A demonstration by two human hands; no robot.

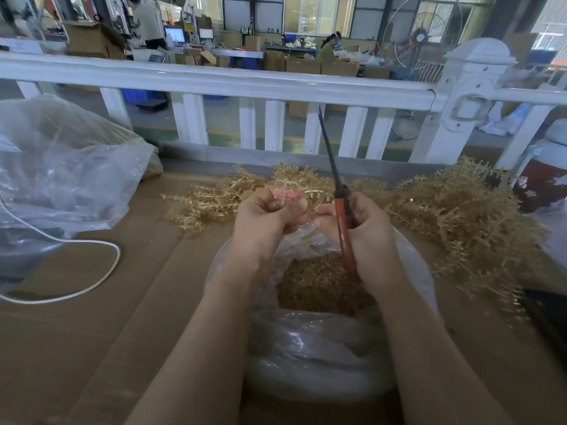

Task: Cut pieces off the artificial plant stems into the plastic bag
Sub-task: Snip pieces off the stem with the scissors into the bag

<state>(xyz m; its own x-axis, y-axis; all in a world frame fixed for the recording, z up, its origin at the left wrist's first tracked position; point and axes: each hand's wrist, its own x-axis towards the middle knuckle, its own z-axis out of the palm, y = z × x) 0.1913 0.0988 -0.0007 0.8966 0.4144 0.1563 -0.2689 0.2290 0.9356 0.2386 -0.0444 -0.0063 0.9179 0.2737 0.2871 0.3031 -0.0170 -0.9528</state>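
Over the open plastic bag [322, 342], already part-filled with cut pieces [319, 286], the left hand [267, 216] pinches a pale stem [316, 205]. Right of it, the right hand [365, 228] grips the scissors [339, 194], blades up and apparently closed. Judging by this, a cut is being set up: next, blades must open and meet the stem above the bag.

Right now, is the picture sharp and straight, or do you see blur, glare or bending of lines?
Head view: the white railing bows, a wide-angle distortion; glare sits on the plastic bag; the stem near the left hand looks smeared; the scissors in the right hand are fairly sharp.
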